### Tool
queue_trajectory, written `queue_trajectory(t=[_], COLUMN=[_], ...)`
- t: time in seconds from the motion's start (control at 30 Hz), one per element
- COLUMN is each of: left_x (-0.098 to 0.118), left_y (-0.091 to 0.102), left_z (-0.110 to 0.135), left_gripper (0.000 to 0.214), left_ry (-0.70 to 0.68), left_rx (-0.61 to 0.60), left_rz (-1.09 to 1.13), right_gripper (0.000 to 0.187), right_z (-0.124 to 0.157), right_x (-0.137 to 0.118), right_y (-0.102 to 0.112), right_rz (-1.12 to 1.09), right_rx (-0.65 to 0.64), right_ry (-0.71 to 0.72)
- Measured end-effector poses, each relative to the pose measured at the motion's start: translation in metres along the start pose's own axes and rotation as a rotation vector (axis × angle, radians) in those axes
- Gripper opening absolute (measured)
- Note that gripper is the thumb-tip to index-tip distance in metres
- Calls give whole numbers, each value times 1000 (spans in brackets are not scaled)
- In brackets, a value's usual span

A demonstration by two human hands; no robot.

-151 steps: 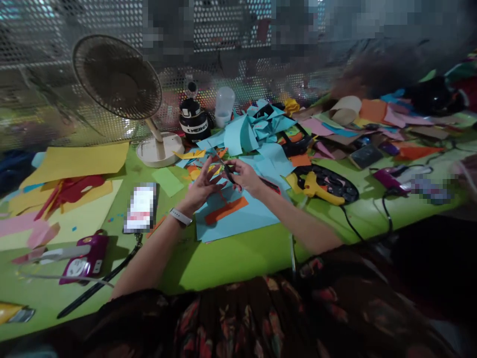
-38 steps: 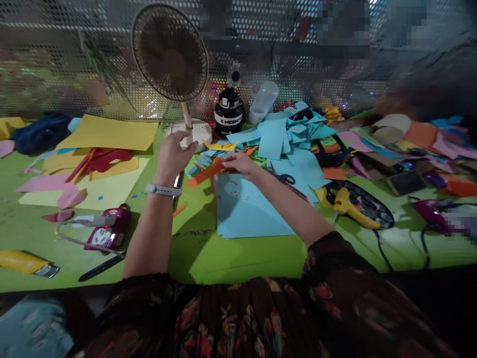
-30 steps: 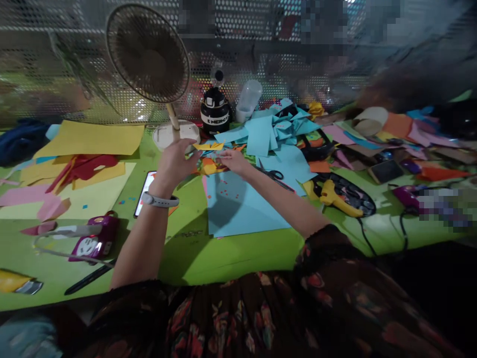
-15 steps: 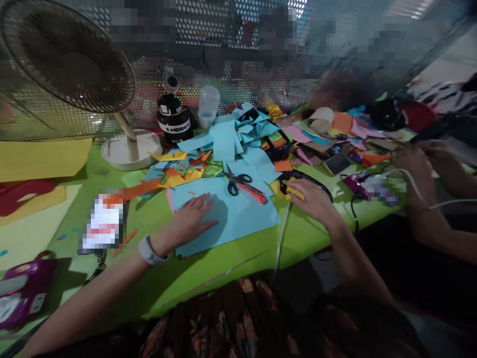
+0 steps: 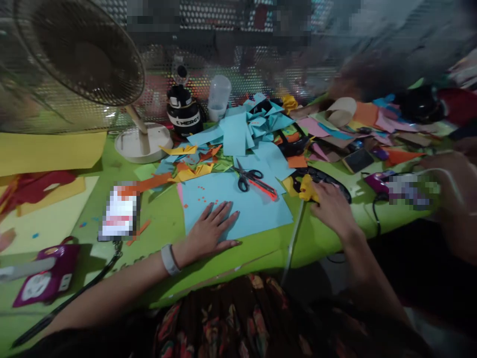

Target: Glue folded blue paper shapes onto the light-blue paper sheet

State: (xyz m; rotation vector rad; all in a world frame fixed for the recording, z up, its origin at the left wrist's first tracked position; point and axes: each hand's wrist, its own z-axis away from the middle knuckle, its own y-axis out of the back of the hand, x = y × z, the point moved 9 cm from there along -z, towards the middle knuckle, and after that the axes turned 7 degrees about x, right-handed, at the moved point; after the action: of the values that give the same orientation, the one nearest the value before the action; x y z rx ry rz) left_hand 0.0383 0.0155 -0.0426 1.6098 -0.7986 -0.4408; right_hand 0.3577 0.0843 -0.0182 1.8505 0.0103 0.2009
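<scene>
My left hand [image 5: 210, 229] lies flat, fingers spread, on a light blue paper sheet [image 5: 257, 211] near the table's front edge. A white band sits on that wrist. My right hand [image 5: 330, 206] is curled over the handle of a yellow glue gun [image 5: 307, 188] that rests on a black stand [image 5: 323, 177]. Whether the fingers grip it is unclear. Scissors with black and orange handles [image 5: 255, 180] lie on the blue sheet between my hands. Small orange specks dot the sheet.
A desk fan [image 5: 80, 59] stands back left on the green table [image 5: 223, 263]. A phone [image 5: 119, 216], a black can [image 5: 183, 113], a clear cup [image 5: 219, 95], paper scraps [image 5: 246, 127] and a purple tool [image 5: 44, 278] lie around. Another person's hand [image 5: 454, 199] is at the right.
Both hands left the orange paper strip at the back. My left hand dropped flat onto the blue sheet and my right hand moved right onto the glue gun. The scissors now lie on the sheet.
</scene>
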Motion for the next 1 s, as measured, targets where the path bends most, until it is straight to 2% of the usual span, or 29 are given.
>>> queue_trajectory(t=[0.13,0.3,0.47,0.77,0.9,1.0], left_x=[2,2,2,0,0,1], left_y=[-2,-4,-4,-5,-5,-4], left_z=[2,3,3,4,3,3], left_gripper=[80,81,81,81,79,79], left_ry=[5,10,-1,-8,-10,-15], left_rx=[-1,13,36,43,50,51], left_rz=[9,15,-1,-17,-20,-24], right_gripper=[71,81,75,66,66,65], right_z=[-2,-4,-9,-9,-8,-5], right_x=[3,15,18,17,17,20], right_y=[-14,-23,-27,-26,-20,-10], right_rz=[8,-36,-112,-96,-114,-141], right_rx=[-18,-12,27,76,157,295], right_ry=[41,-28,-4,10,4,-29])
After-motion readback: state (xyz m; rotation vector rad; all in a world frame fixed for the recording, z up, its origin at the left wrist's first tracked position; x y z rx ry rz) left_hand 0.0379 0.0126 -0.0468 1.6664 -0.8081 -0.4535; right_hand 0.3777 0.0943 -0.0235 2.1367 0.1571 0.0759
